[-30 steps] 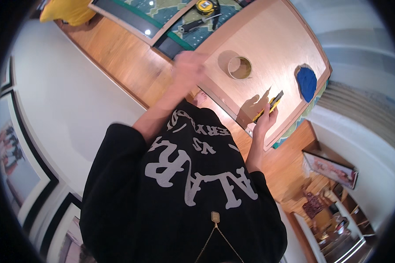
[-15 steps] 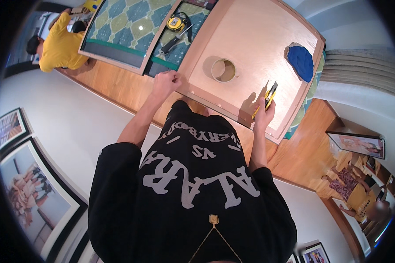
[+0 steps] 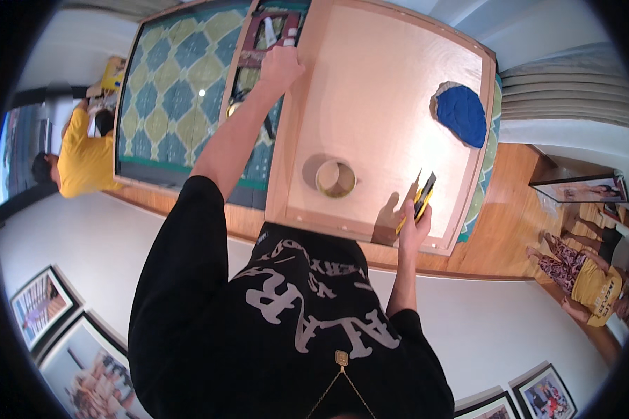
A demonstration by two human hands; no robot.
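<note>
Big tan board point(image 3: 391, 105) lying flat on a wood floor point(image 3: 503, 209), patterned green rug point(image 3: 175, 91) beside it. Right hand point(image 3: 414, 227) is clenched around a yellow utility knife point(image 3: 419, 199) over the board's near edge. Left hand point(image 3: 281, 66) grips the board's far-left edge. Tape roll point(image 3: 335, 178) and blue cloth point(image 3: 461, 115) sit on the board.

Wooden floor point(image 3: 496, 230), patterned rug point(image 3: 168, 91) on it, brown-backed frame point(image 3: 370, 91) bearing tape roll point(image 3: 335, 178), blue cloth point(image 3: 463, 115)
</note>
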